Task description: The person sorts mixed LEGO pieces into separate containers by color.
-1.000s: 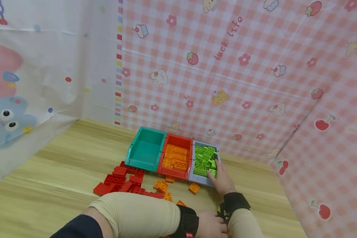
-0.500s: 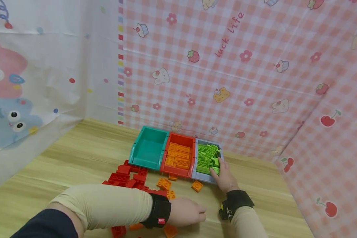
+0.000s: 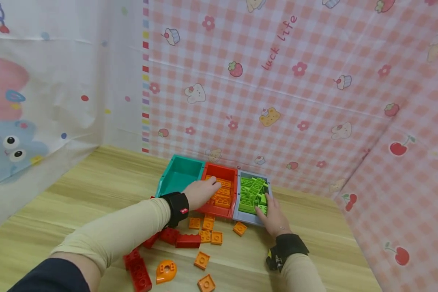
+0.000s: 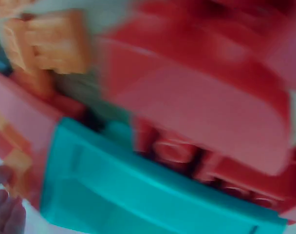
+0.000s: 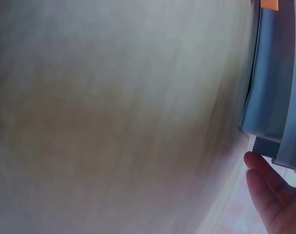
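Observation:
My left hand (image 3: 201, 192) reaches over the red bin (image 3: 219, 211), its fingers down among the orange bricks (image 3: 223, 200) there. In the left wrist view its fingers (image 4: 11, 217) lie beside an orange brick (image 4: 19, 170); whether they pinch it is not clear. At the right, my right hand (image 3: 275, 219) rests on the side of the grey-blue bin (image 3: 253, 219), which holds a heap of green bricks (image 3: 253, 194). From the right wrist view, its fingers (image 5: 266, 192) touch the bin's outer edge, fairly straight.
A teal bin (image 3: 179, 178) joins the row at the left, nothing inside its visible part. Red bricks (image 3: 188, 241) lie in front, partly under the left arm. Loose orange bricks (image 3: 202, 260) and an orange rounded piece (image 3: 166, 271) are scattered on the wooden table (image 3: 248, 263).
My left hand has moved from the table near the right wrist, leftward and then forward to the red bin, uncovering orange bricks. The right hand has stayed at the grey-blue bin.

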Demonstrator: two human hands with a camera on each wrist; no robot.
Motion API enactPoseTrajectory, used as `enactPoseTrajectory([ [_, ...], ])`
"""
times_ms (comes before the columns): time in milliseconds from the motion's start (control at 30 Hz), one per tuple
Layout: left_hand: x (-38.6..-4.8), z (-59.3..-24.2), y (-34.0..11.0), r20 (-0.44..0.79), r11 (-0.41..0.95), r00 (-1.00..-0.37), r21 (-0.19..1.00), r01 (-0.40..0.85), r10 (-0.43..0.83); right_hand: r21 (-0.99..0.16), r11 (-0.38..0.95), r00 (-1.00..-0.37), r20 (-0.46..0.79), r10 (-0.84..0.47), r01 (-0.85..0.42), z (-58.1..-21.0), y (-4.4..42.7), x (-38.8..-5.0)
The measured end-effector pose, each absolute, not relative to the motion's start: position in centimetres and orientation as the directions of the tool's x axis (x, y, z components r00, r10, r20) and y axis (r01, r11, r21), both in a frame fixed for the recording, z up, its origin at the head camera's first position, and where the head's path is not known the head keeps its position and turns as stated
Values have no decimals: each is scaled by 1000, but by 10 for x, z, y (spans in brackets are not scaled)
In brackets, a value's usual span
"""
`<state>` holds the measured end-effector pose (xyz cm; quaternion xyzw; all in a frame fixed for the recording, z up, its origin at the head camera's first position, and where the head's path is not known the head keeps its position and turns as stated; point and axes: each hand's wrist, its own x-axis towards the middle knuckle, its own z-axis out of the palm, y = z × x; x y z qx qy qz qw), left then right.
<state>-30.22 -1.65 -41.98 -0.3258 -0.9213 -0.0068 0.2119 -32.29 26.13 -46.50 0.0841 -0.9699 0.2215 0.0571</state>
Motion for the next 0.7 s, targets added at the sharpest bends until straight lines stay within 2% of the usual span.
enactPoseTrajectory([
  [133,-304,-428,-23,325,760,-703,-84,645,633,-436,882,-983,123,-137,-178,-465,261,-322],
  [233,-302,-430,-22,315,757,-720,8,654,619,-444,876,-981,132,-143,-188,-466,261,-323],
  [367,-291,-428,-21,301,741,-713,31,671,634,-444,873,-977,148,-153,-204,-466,258,-323],
  [433,-280,-426,-20,303,705,-670,-11,709,678,-442,875,-979,136,-153,-198,-467,257,-322],
  [533,-252,-420,-18,279,603,-565,-66,795,777,-447,874,-981,117,-152,-189,-468,256,-322],
  [700,-198,-409,-21,79,390,-384,-77,918,920,-443,874,-980,114,-165,-199,-465,261,-321],
])
